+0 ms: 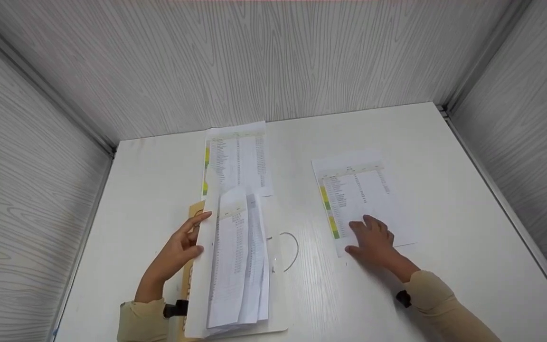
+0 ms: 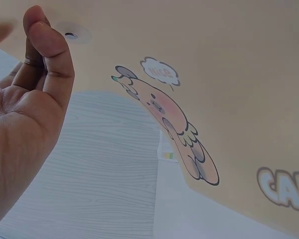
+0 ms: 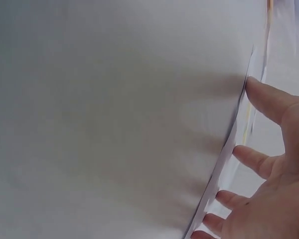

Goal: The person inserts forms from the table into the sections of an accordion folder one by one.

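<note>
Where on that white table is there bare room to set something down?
On the table, bare patches lie left of the back sheet, and between the right sheet and the table's right edge. It's crowded around the folder and left hand.

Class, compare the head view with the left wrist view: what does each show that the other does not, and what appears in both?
Only the head view: the right hand over a printed sheet, and the printed papers inside the open folder.

Only the left wrist view: the "Nice" speech bubble and a small round fastener, both on the folder's tan side.

Both: the left hand, part of the folder, and the wood-grain wall.
</note>
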`<state>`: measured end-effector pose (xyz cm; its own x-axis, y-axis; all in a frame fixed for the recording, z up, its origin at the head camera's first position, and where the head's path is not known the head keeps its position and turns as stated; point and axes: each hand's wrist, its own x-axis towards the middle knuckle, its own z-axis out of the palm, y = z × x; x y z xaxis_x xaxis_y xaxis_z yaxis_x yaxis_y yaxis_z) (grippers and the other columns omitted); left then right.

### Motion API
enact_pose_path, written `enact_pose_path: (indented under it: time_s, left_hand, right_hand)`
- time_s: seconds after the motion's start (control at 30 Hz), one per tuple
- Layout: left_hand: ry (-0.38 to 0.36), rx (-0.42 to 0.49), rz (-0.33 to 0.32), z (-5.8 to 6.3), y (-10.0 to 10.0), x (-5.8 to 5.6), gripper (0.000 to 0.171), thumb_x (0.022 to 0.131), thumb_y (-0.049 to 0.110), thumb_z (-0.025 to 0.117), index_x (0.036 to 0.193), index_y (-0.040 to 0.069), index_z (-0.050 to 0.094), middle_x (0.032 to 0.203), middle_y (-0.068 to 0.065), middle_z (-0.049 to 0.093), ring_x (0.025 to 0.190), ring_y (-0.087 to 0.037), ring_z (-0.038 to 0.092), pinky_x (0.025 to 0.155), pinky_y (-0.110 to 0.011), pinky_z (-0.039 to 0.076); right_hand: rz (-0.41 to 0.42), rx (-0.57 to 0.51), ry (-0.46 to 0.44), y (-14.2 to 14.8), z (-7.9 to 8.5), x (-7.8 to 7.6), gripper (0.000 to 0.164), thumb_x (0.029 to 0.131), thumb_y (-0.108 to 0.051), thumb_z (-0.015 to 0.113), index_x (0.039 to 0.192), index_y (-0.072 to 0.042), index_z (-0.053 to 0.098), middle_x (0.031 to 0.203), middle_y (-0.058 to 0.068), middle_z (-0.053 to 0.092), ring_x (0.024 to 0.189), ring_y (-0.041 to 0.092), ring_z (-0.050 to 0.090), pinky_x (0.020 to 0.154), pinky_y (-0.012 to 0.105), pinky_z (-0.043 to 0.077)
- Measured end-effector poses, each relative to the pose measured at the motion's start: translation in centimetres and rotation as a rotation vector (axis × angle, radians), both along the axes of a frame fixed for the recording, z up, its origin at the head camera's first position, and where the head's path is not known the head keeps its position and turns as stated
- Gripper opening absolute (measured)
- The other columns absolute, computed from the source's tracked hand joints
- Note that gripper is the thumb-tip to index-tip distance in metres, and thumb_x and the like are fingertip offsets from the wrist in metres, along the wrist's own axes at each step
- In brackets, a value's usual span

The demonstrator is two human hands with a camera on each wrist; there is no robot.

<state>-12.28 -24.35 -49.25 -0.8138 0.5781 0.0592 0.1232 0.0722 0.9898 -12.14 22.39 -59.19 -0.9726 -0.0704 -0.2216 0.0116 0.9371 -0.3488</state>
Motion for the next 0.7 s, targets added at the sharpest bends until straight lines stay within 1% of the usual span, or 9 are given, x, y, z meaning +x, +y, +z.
enact_pose_path:
  time_s: [0.07, 0.17, 0.27, 0.37, 0.43, 0.6, 0.7]
  left_hand:
    - [-0.007, 0.000, 0.003, 0.1, -0.1, 0.0, 0.071, 0.086, -0.011, 0.045, 0.151, 0.003, 0.022, 0.105, -0.003, 0.066, 0.084, -0.009, 0.059, 0.067, -0.025, 0.051]
    - [-0.012, -0.001, 0.002, 0.2, -0.1, 0.1, 0.071, 0.086, -0.011, 0.045, 0.151, 0.004, 0.022, 0.108, -0.003, 0.065, 0.085, -0.011, 0.060, 0.067, -0.026, 0.052]
    - [-0.011, -0.009, 0.004, 0.2, -0.2, 0.1, 0.071, 0.086, -0.010, 0.045, 0.152, 0.005, 0.022, 0.114, -0.003, 0.065, 0.088, -0.012, 0.061, 0.068, -0.027, 0.053]
    - [-0.008, -0.028, 0.017, 0.3, -0.2, 0.0, 0.071, 0.086, -0.010, 0.046, 0.152, 0.006, 0.023, 0.116, -0.003, 0.065, 0.089, -0.012, 0.061, 0.068, -0.027, 0.053]
    - [-0.007, -0.034, 0.017, 0.4, -0.2, 0.0, 0.071, 0.086, -0.010, 0.045, 0.152, 0.006, 0.022, 0.115, -0.003, 0.065, 0.089, -0.012, 0.061, 0.068, -0.027, 0.053]
    - [0.005, -0.016, -0.004, 0.6, -0.3, 0.0, 0.070, 0.087, -0.010, 0.045, 0.151, 0.003, 0.020, 0.113, -0.003, 0.068, 0.089, -0.012, 0.063, 0.070, -0.028, 0.054]
    - [0.004, -0.012, -0.002, 0.7, -0.5, 0.2, 0.070, 0.087, -0.010, 0.045, 0.152, 0.003, 0.020, 0.112, -0.002, 0.069, 0.089, -0.013, 0.065, 0.070, -0.028, 0.054]
  right_hand:
    - [0.001, 0.002, -0.006, -0.3, 0.2, 0.1, 0.072, 0.083, -0.038, 0.073, 0.142, -0.011, 0.043, 0.152, 0.028, 0.023, 0.136, 0.056, 0.020, 0.097, 0.073, 0.024]
    - [0.013, 0.010, -0.012, -0.2, 0.6, -0.2, 0.072, 0.082, -0.041, 0.073, 0.141, -0.011, 0.045, 0.152, 0.027, 0.025, 0.135, 0.055, 0.022, 0.095, 0.073, 0.027]
    - [-0.002, -0.055, -0.008, 0.6, 1.2, -0.8, 0.071, 0.081, -0.043, 0.073, 0.140, -0.012, 0.046, 0.153, 0.025, 0.023, 0.135, 0.054, 0.019, 0.096, 0.072, 0.025]
    - [-0.041, -0.158, 0.016, 2.1, 1.5, -1.5, 0.069, 0.083, -0.041, 0.071, 0.140, -0.012, 0.044, 0.154, 0.025, 0.017, 0.136, 0.055, 0.015, 0.098, 0.071, 0.020]
    - [-0.061, -0.192, 0.037, 3.3, 1.6, -2.1, 0.069, 0.086, -0.041, 0.069, 0.142, -0.011, 0.042, 0.154, 0.026, 0.016, 0.136, 0.055, 0.013, 0.098, 0.071, 0.019]
    - [-0.125, -0.209, 0.047, 6.2, 1.7, -3.5, 0.072, 0.088, -0.043, 0.065, 0.144, -0.007, 0.038, 0.153, 0.031, 0.014, 0.136, 0.058, 0.011, 0.098, 0.073, 0.016]
    - [-0.156, -0.192, 0.040, 7.6, 1.7, -4.3, 0.073, 0.089, -0.043, 0.065, 0.145, -0.006, 0.037, 0.152, 0.033, 0.013, 0.136, 0.058, 0.010, 0.099, 0.073, 0.015]
